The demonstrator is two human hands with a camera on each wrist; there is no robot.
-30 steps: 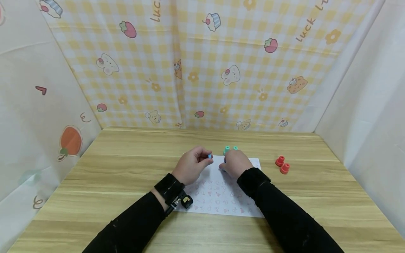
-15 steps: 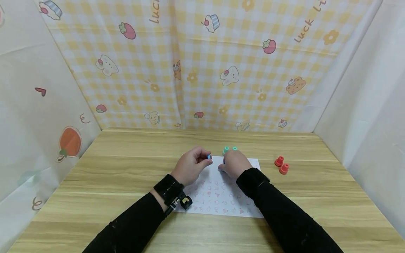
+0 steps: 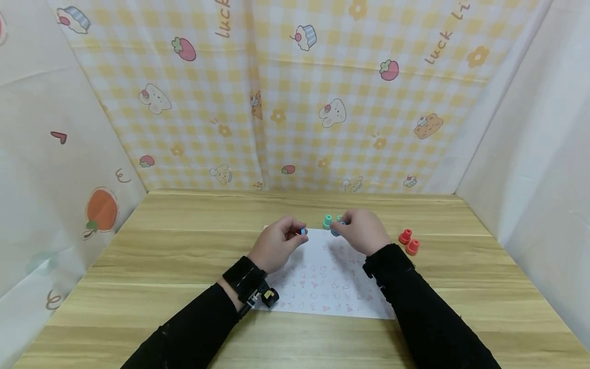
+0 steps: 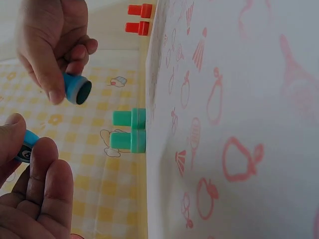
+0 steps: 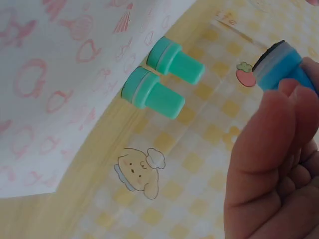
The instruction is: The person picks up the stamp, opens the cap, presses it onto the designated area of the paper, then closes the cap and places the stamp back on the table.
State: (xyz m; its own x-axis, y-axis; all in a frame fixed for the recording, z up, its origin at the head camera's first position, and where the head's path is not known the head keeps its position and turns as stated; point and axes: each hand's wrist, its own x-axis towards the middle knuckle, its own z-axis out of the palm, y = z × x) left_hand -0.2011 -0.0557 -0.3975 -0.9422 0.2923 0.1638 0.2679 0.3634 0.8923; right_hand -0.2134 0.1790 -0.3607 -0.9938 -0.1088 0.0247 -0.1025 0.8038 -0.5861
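Note:
My right hand (image 3: 366, 231) grips a blue stamp (image 4: 76, 87) by its handle, above the far part of a white sheet of paper (image 3: 318, 294). The right wrist view shows the stamp's dark face, bordered by a pale ring. Between thumb and fingers, my left hand (image 3: 275, 245) pinches a small blue round cap (image 4: 31, 137) with a dark label bearing a white mark. Rows of pale red printed pictures, such as fruits and shuttlecocks, cover much of the paper. Fingers hide part of both blue things.
Two green stamps (image 3: 328, 222) stand by the paper's far edge, close to my right hand. Farther right on the wooden table (image 3: 184, 220) are two red stamps (image 3: 405, 236). A yellow checked cloth (image 3: 295, 128) hangs behind, with white cloth on both sides.
My right hand has lifted off the paper and moved right, bringing the blue stamp into sight. The left hand stays in place with the cap.

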